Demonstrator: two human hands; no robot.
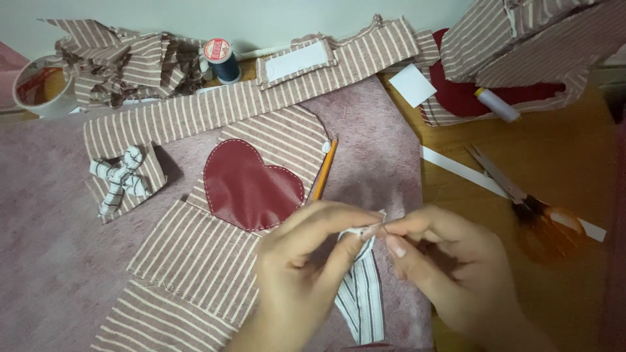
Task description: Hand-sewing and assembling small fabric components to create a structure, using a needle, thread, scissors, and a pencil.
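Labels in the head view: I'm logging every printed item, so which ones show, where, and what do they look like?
Thread spool: top centre, upright, dark blue thread, round red-and-white label on its end.
Tape roll: far left, white ring, red print inside.
No packages, signs or screens show.

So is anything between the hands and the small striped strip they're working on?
Nothing visible. The left hand and right hand both pinch the top end of the striped strip directly; the pencil and scissors lie clear of it.
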